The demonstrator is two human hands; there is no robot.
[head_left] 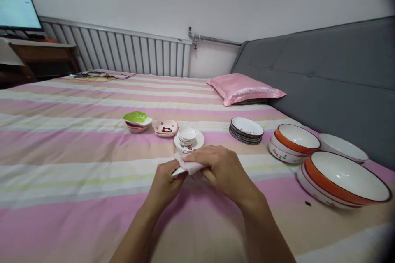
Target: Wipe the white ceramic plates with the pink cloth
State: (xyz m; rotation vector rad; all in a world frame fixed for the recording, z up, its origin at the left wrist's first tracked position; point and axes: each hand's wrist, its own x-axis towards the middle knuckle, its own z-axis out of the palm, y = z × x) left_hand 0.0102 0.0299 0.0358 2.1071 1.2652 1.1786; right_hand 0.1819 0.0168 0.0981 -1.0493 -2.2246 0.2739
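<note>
My left hand (pixel 168 181) is closed on a small white glossy piece (pixel 179 171), perhaps ceramic; most of it is covered, so I cannot tell its kind. A pale wipe or cloth (pixel 191 166) is pinched in my right hand (pixel 220 168) and wraps over that white piece. Just beyond my hands, a stack of small white bowls (pixel 187 134) stands on white plates (pixel 199 141) with a red pattern. To their left are square pink dishes (pixel 166 127) and a green leaf-shaped dish (pixel 135 117) on top of pink bowls (pixel 137 129).
Dark-rimmed plates (pixel 247 126) are stacked to the right. Farther right stand orange-and-white bowls (pixel 298 137), a large orange bowl (pixel 345 176) and a pale bowl (pixel 342 147). A pink pillow (pixel 243 87) lies by the grey headboard (pixel 324 57). Cables (pixel 101 75) lie at the striped bed's far edge.
</note>
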